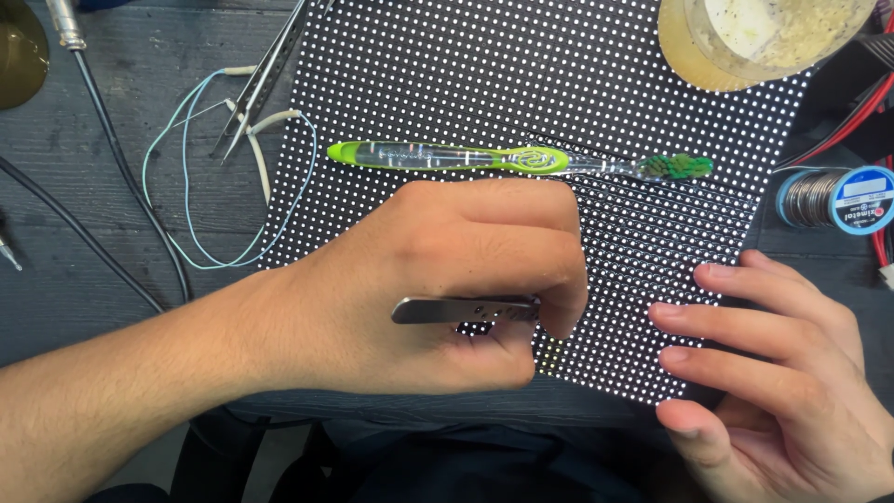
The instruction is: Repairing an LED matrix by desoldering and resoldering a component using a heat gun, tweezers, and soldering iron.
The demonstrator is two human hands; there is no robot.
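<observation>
On the dotted LED panel (pixel 447 84), near its lower edge, the left hand (pixel 438 279) pinches metal tweezers (pixel 461 308), fingers clamped on them, tips hidden. The right hand (pixel 773 363) rests with fingers apart, flat on the panel's corner. Keep the grip low and steady. A green toothbrush (pixel 503 159) lies above.

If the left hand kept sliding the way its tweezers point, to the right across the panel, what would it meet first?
Most likely the right hand, whose fingertips rest on the dotted panel just beyond the left hand and its tweezers. The toothbrush lies off that line.
</observation>
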